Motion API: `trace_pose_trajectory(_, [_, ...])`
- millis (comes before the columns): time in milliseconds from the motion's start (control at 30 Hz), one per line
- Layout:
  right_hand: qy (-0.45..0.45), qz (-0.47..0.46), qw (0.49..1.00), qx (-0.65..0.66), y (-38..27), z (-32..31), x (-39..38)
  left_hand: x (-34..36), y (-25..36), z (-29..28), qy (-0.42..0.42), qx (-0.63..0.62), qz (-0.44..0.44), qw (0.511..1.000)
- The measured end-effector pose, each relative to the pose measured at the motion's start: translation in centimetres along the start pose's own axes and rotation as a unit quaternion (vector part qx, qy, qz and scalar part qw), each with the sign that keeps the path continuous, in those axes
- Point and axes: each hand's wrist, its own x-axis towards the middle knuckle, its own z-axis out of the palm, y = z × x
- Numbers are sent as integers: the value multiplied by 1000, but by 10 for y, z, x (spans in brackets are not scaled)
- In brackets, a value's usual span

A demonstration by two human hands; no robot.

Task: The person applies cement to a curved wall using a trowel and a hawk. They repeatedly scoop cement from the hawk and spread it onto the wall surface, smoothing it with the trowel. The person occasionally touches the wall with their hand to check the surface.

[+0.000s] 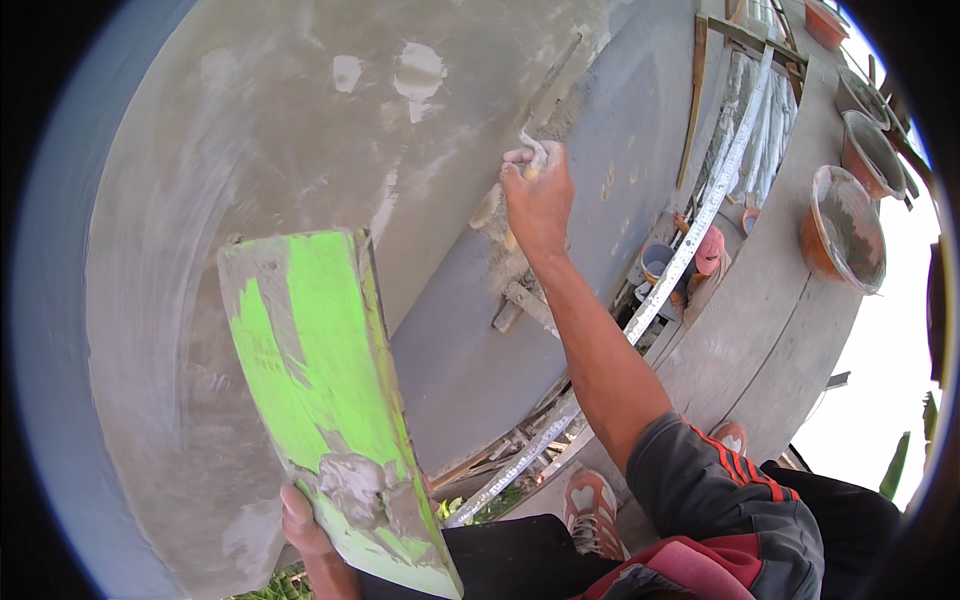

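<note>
My left hand (305,522) is closed on the lower left edge of a bright green plastering hawk (320,330), tilted up in front of me. Grey streaks smear its face, and a lump of wet mortar (355,488) sits near its lower end. My right hand (540,200) is stretched out at the wall (300,150), fingers wrapped round the handle of a trowel (553,78). Its blade appears edge-on, along the border between brownish wet plaster and smoother grey wall. Rough mortar (503,240) clings to a ledge beside my right wrist.
Scaffold planks (740,360) run along the right under my feet. Orange basins (822,235) with grey residue stand on them. A pale metal pole (690,250) crosses between planks and wall. Below, a person in a pink cap (709,250) is beside a bucket (657,258).
</note>
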Motion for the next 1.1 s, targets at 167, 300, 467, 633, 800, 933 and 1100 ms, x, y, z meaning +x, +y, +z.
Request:
trace_pose_trajectory(167, [13,-8,1000,-1,4,3,-2,-6,-1,-6,29,2,26,999])
trace_pose_trajectory(300, [19,-37,999,-8,7,2,-2,-8,-3,-8,42,5,34,999])
trace_pose_trajectory(467, [13,-40,999,-17,8,1,0,-8,-3,-8,53,12,40,998])
trace_pose_trajectory(633, [-5,-25,999,22,9,0,-1,-7,-5,-7,62,19,45,997])
trace_pose_trajectory(800, [6,-3,1000,18,0,-3,-7,-8,-6,-6,78,26,47,996])
trace_pose_trajectory(933, [-3,-23,999,28,6,-3,-2,-3,-12,-1,87,38,47,994])
trace_pose_trajectory(1100, [-19,9,999,48,4,-3,-3,3,-15,11,57,44,23,997])
